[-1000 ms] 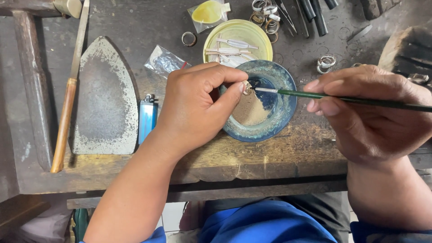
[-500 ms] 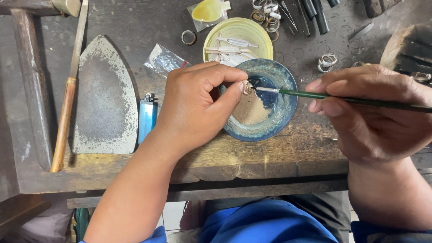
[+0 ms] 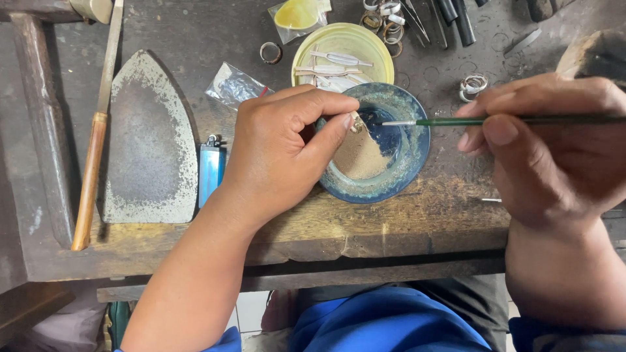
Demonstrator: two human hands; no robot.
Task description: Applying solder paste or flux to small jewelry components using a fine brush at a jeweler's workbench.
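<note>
Left hand pinched shut on small silvery ring over round blue ceramic bowl, right hand clamping thin green-handled brush, tip just short of ring; more rings waiting on worn wooden worktop.

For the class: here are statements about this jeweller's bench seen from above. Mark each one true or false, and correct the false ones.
1. The right hand holds a thin green-handled brush. True.
2. The left hand pinches a small metal piece over the blue bowl. True.
3. The blue lighter lies inside the yellow dish. False: it lies on the wooden bench, beside the flat iron-shaped metal plate.
4. The brush tip points away from the bowl. False: it reaches over the bowl, toward the pinched piece.
5. Loose rings lie on the bench. True.
</note>
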